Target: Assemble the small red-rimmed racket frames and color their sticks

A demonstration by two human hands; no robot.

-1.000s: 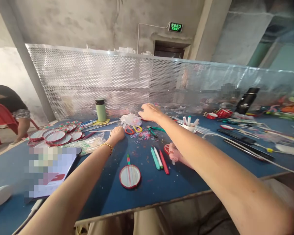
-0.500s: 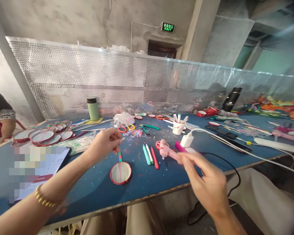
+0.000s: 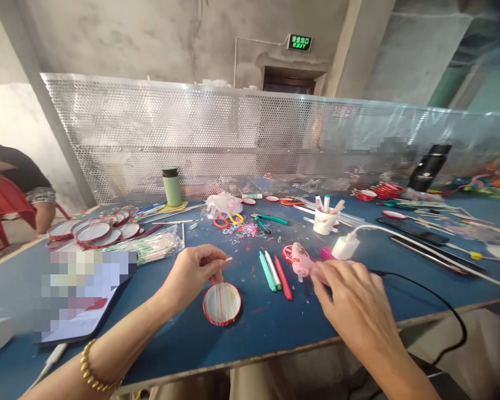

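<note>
My left hand (image 3: 199,268) is closed in a pinch on a short, thin pale stick (image 3: 229,259), whose tip pokes out past the fingers. Just below it on the table lies a small round red-rimmed paddle (image 3: 222,304) with a pale face and a red line down its middle; the hand hides its handle. My right hand (image 3: 354,289) is curled over the handle of a pink glue gun (image 3: 301,260), its nozzle pointing down by the table. Between the hands lie a teal marker (image 3: 267,271), a white marker (image 3: 273,270) and a red marker (image 3: 283,278).
A phone or tablet (image 3: 87,311) lies at the left, near piled paddles (image 3: 94,233). Pliers (image 3: 270,220) and small colourful bits (image 3: 248,230) are further back. A paper cup (image 3: 324,221) of pens, a white charger (image 3: 345,245) and a black cable (image 3: 433,283) are rightward.
My left hand has come down closer to the paddle, covering its handle, with the stick still pinched. My right hand has turned more palm-down over the glue gun. The view has shifted left.
</note>
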